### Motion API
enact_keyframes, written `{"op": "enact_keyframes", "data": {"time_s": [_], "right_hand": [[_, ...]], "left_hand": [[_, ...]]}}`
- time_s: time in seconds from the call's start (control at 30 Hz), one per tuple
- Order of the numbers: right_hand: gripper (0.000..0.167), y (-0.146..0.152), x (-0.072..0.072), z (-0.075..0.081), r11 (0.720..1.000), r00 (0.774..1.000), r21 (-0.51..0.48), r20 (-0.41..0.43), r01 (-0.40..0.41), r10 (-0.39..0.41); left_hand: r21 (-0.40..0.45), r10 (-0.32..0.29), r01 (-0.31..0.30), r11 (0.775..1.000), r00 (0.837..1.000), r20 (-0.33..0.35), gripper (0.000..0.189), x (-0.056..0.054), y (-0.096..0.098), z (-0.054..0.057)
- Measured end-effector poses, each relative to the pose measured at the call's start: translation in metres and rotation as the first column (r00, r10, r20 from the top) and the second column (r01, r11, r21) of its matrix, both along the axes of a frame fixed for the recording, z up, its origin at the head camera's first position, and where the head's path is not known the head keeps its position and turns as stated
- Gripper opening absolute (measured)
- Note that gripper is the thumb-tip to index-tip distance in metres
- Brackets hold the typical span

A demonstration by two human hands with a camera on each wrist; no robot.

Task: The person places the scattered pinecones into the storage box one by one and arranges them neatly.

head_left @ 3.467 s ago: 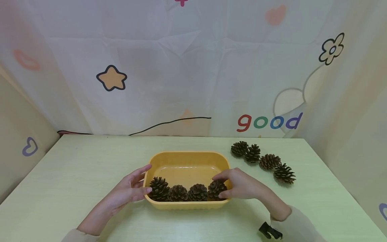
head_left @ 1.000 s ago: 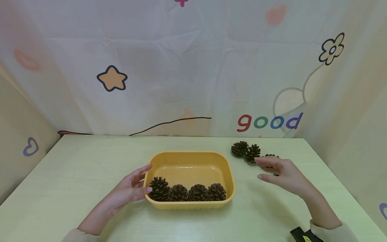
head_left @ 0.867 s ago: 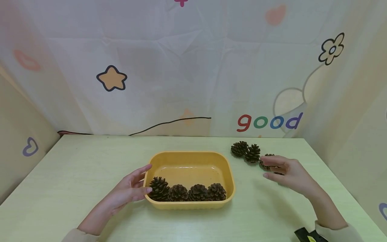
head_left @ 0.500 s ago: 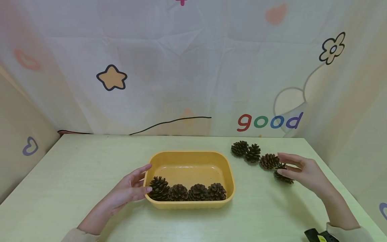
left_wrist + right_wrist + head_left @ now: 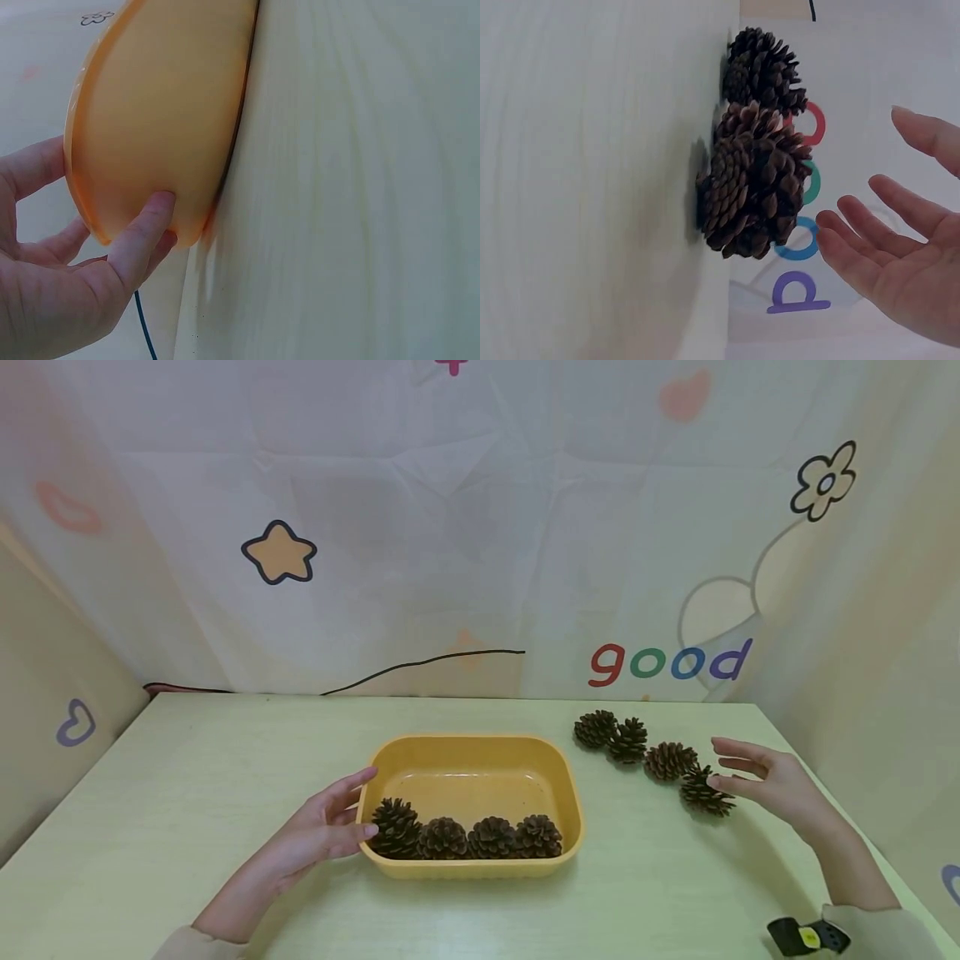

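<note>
While near pine cones [image 5: 703, 797], right fingers [image 5: 744, 750] wide, left fingers [image 5: 345, 788] around a yellow tub's [image 5: 468, 868] end, "good" [image 5: 674, 664] behind.

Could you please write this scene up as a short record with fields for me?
Surface: pale table
Container: yellow tray, open-topped, on the table
Inside tray: four pine cones, lined up along the near side
Outside tray: four loose pine cones in a slanting line, right of the tray
Left hand: grips the tray's left end
Right hand: fingers extended by the nearest loose cone, holding nothing
Backdrop: patterned cloth with a printed star
</note>
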State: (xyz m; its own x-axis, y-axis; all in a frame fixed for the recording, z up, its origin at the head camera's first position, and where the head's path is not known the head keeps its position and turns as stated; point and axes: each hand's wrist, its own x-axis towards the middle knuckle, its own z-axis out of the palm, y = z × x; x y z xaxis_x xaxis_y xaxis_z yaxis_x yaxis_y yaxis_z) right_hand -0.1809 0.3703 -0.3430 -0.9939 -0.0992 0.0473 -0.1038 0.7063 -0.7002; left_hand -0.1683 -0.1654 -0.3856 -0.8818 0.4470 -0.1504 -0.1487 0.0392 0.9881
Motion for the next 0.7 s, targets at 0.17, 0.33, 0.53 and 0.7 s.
{"op": "enact_keyframes", "data": {"time_s": [0.17, 0.33, 0.53, 0.7], "right_hand": [[0.064, 0.008, -0.007, -0.005, 1.0, 1.0, 0.031, 0.028, -0.004, 0.003], [0.064, 0.013, -0.012, -0.008, 0.998, 0.996, 0.036, 0.071, -0.05, 0.047], [0.066, 0.017, -0.016, -0.011, 0.995, 0.988, 0.033, 0.131, -0.092, 0.087], [0.068, 0.018, -0.019, -0.014, 0.994, 0.976, 0.02, 0.19, -0.111, 0.105]], "left_hand": [[0.007, -0.003, 0.003, 1.0, 1.0, -0.001, 0.083, -0.001, 0.0, 0.0], [0.004, -0.004, 0.004, 1.0, 1.0, -0.001, 0.083, -0.001, 0.0, 0.0], [0.005, -0.005, 0.005, 1.0, 1.0, 0.0, 0.082, -0.001, 0.0, 0.002], [0.004, -0.005, 0.005, 1.0, 1.0, 0.001, 0.082, -0.001, 0.0, 0.002]]}}
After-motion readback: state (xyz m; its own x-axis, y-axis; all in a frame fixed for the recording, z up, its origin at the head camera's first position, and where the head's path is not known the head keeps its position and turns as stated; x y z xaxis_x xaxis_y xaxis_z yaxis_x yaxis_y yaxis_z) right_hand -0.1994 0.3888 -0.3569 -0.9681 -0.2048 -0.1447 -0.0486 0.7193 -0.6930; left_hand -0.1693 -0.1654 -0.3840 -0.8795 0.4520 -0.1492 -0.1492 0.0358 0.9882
